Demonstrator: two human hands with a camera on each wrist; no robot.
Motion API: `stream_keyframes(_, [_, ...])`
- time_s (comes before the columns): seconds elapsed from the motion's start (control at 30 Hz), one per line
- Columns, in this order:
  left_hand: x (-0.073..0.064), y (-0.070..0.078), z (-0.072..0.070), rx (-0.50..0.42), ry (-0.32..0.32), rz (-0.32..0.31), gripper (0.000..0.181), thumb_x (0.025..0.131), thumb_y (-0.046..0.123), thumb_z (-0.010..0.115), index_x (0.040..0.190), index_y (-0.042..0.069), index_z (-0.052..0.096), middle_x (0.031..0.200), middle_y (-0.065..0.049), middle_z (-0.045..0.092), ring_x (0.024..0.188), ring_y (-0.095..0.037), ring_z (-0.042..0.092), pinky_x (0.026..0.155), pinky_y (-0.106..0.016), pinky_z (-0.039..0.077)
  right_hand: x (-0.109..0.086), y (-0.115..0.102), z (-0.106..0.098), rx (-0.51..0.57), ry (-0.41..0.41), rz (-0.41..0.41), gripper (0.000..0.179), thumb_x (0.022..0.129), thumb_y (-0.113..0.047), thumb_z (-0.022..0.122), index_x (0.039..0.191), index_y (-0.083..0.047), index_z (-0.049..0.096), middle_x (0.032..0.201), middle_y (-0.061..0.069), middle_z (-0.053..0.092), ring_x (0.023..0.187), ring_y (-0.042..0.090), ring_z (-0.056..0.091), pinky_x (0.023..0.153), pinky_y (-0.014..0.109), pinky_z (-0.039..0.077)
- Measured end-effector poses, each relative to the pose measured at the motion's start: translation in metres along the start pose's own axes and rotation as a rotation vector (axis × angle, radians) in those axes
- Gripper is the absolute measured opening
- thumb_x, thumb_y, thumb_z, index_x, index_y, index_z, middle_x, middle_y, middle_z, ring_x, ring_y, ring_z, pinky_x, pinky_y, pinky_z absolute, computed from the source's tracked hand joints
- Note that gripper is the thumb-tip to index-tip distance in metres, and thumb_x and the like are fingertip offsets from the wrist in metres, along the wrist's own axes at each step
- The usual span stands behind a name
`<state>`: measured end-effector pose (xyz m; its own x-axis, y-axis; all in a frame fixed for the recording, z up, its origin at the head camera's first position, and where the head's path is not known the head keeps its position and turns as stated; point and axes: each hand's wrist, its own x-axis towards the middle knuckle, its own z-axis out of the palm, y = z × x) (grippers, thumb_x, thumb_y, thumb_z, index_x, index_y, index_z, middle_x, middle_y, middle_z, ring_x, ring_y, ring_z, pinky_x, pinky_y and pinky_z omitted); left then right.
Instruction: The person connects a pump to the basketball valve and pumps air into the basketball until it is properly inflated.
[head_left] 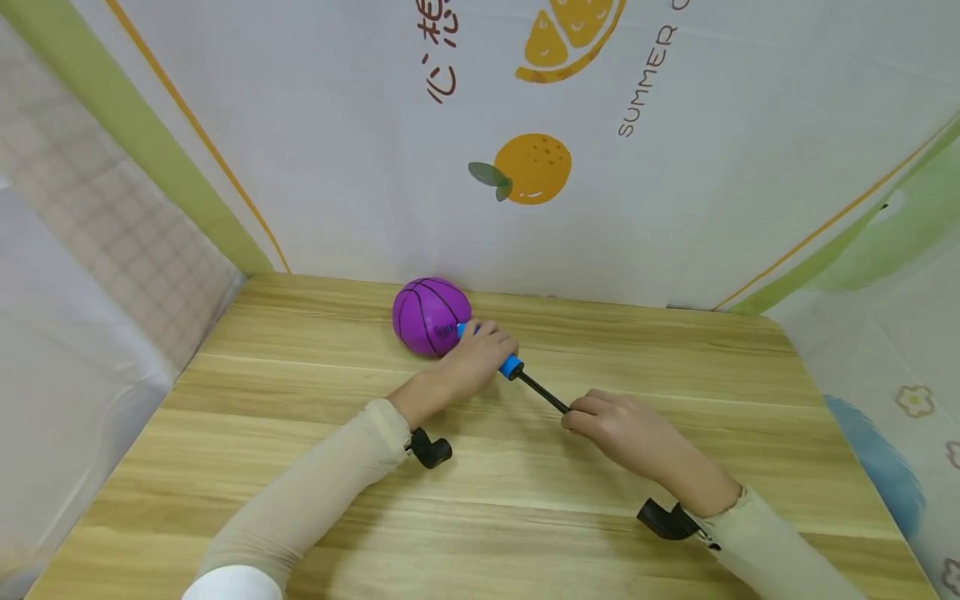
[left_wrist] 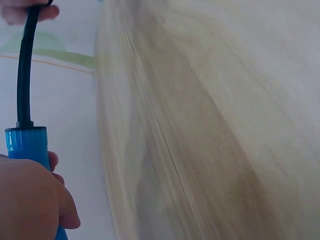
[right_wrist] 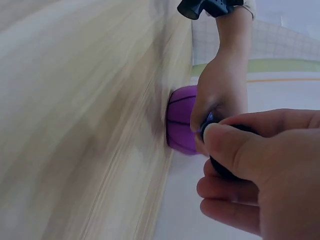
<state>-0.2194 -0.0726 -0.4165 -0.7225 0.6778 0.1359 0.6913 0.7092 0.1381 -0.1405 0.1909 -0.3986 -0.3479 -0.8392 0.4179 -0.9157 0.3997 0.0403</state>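
A purple ball point(head_left: 429, 318) with black basketball lines sits near the back of the wooden table, its top somewhat flattened. My left hand point(head_left: 476, 360) grips the blue barrel of a hand pump point(head_left: 512, 367), whose front end meets the ball's right side; the exact contact is hidden by the fingers. From the barrel a black rod point(head_left: 543, 392) extends toward my right hand point(head_left: 618, 429), which holds the pump's black handle. In the right wrist view the thumb and fingers wrap this dark handle point(right_wrist: 225, 167), with the purple ball point(right_wrist: 181, 120) beyond.
The wooden table point(head_left: 480, 517) reaches back to a white curtain point(head_left: 360, 167) printed with oranges and lettering. More printed cloth hangs at both sides. Each wrist wears a black camera mount, one at the left wrist point(head_left: 431, 450) and one at the right wrist point(head_left: 667, 521).
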Motion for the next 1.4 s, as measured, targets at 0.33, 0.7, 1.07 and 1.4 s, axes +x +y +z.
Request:
stream_keyframes(0.33, [0.002, 0.0, 0.007, 0.013, 0.036, 0.024, 0.025, 0.092, -0.005, 0.068, 0.108, 0.014, 0.063, 0.111, -0.003, 0.067, 0.111, -0.026, 0.05, 0.105, -0.051, 0.034, 0.032, 0.007, 0.014, -0.013, -0.079, 0.029, 0.017, 0.082, 0.0, 0.081, 0.093, -0.011, 0.073, 0.089, 0.0, 0.07, 0.08, 0.014, 0.067, 0.064, 0.024, 0.055])
stream_keyframes(0.7, [0.0, 0.009, 0.002, 0.024, 0.008, 0.03, 0.025, 0.093, -0.006, 0.064, 0.106, 0.015, 0.063, 0.109, 0.0, 0.067, 0.104, -0.023, 0.049, 0.101, -0.046, 0.036, 0.046, 0.013, 0.027, -0.029, -0.078, 0.055, 0.014, 0.085, 0.002, 0.078, 0.093, -0.009, 0.073, 0.087, 0.001, 0.069, 0.078, 0.013, 0.065, 0.065, 0.023, 0.055])
stream_keyframes(1.07, [-0.002, 0.005, -0.001, 0.002, 0.007, 0.025, 0.028, 0.091, -0.007, 0.066, 0.108, 0.015, 0.063, 0.114, -0.001, 0.068, 0.112, -0.024, 0.051, 0.108, -0.049, 0.034, 0.033, 0.01, 0.024, 0.006, 0.009, 0.005, 0.018, 0.078, -0.003, 0.086, 0.089, -0.009, 0.073, 0.082, -0.001, 0.069, 0.071, 0.012, 0.065, 0.06, 0.021, 0.053])
stream_keyframes(1.4, [-0.003, -0.002, -0.001, -0.023, 0.017, 0.004, 0.032, 0.09, -0.01, 0.065, 0.11, 0.014, 0.065, 0.116, -0.002, 0.068, 0.115, -0.025, 0.052, 0.109, -0.05, 0.032, 0.001, -0.003, 0.001, 0.061, 0.034, -0.005, 0.026, 0.07, 0.0, 0.086, 0.09, -0.01, 0.072, 0.085, -0.002, 0.069, 0.074, 0.012, 0.066, 0.064, 0.021, 0.055])
